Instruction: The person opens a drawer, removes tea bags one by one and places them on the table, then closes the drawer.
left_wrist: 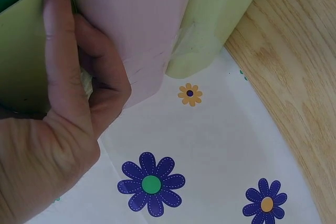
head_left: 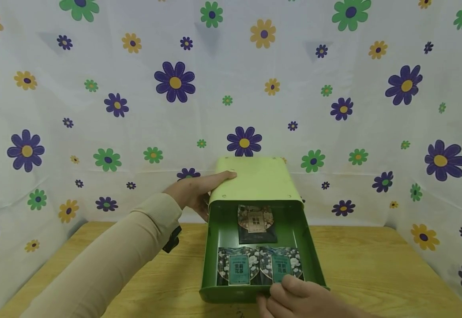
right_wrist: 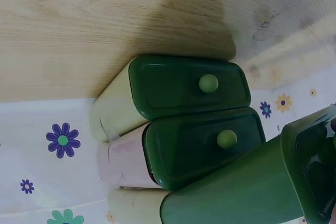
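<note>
A stacked drawer unit (head_left: 252, 181) with a yellow-green top stands on the table. Its top green drawer (head_left: 288, 227) is pulled far out. Inside lie a dark tea sachet (head_left: 257, 223) toward the back and two tea sachets with teal labels, one on the left (head_left: 238, 267) and one on the right (head_left: 280, 265), along the front. My left hand (head_left: 195, 190) grips the unit's left upper edge, thumb over the top and fingers bent at the side. At the drawer's front, my right hand (head_left: 294, 298) has its fingers curled at the front panel; its lower part is hidden.
Below the open drawer are two closed drawers, an upper (right_wrist: 202, 145) and a lower one (right_wrist: 184, 90), with round light-green knobs. The middle casing (left_wrist: 134, 19) is pink. A wooden table (head_left: 373, 265) carries the unit, and a flowered white cloth (head_left: 354, 132) hangs behind.
</note>
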`<state>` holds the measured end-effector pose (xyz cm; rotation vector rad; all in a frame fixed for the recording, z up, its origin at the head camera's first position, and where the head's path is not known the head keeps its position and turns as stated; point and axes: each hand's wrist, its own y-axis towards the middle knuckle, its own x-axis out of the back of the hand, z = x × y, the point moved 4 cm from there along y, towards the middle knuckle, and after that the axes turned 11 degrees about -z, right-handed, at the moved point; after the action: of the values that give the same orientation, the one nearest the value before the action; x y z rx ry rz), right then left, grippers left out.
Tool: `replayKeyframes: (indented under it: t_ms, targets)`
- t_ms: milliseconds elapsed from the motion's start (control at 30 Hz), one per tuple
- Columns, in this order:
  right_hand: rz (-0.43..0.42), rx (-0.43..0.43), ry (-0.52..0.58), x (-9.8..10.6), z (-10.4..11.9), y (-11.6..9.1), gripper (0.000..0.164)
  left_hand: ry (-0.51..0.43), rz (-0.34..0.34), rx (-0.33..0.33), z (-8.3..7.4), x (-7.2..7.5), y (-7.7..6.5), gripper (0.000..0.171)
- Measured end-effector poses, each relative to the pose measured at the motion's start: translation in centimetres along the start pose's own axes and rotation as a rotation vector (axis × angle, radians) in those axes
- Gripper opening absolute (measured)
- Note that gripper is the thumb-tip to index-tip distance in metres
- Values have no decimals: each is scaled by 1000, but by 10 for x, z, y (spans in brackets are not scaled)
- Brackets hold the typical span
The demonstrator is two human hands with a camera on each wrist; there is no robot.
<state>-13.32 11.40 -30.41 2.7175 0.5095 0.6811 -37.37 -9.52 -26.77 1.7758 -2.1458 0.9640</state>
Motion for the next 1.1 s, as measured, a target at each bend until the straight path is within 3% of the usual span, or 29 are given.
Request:
replayKeyframes:
  t_ms: [267, 467, 567, 667, 767, 967, 1033, 1100]
  targets:
    - [-39, -44, 11, 3, -5, 3, 32, -1, -10, 1, 2, 0, 0, 93]
    - [-107, -165, 246, 11, -19, 8, 23, 2, -18, 4, 3, 0, 0, 93]
    - [-180, -282, 387, 12, -36, 12, 21, 5, -16, 5, 3, -1, 1, 94]
    - [-173, -457, 471, 5, -58, 14, 11, 5, -14, 2, 2, 0, 1, 95]
    - [-14, -660, 522, -10, -77, 13, 10, -5, -18, 7, 1, 1, 1, 95]
    - [587, -927, 667, -47, -89, 0, 45, -24, -15, 11, 3, 1, 0, 94]
    - [695, -978, 717, -53, -88, -3, 57, -21, -16, 7, 2, 0, 0, 94]
    - [726, -1010, 757, -57, -87, -4, 62, -17, -16, 4, 2, 0, 1, 94]
